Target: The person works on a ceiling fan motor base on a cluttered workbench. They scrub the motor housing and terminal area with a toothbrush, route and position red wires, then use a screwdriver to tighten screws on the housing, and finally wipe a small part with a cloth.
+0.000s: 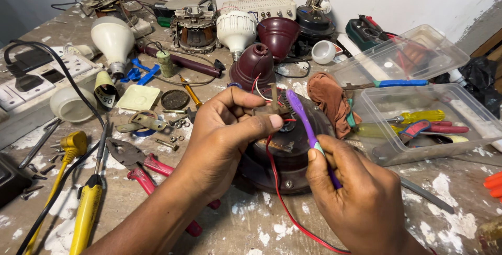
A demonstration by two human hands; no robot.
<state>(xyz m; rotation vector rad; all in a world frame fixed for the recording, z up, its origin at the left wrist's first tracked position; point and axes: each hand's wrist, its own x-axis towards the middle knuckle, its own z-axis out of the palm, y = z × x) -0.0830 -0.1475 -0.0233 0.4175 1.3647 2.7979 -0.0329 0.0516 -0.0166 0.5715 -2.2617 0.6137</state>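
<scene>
My left hand (225, 140) is closed on a small brown part (269, 106) with red and white wires (272, 166), thumb pressed along its front, held just above the dark round motor (285, 155). My right hand (361, 197) grips a purple toothbrush (306, 124) by the handle, its bristle head touching the part from the right. The motor sits near the middle of the worktop (246, 229), toward the near edge. Red pliers (144, 169) lie just left of my left wrist, a yellow screwdriver (86, 208) nearer the left edge. A rust-brown rag (329, 101) lies just right of the motor, and a clear tray (470, 124) of tools stands by the right edge. Bulbs (112, 38) and maroon domes (253, 64) crowd the far side.
</scene>
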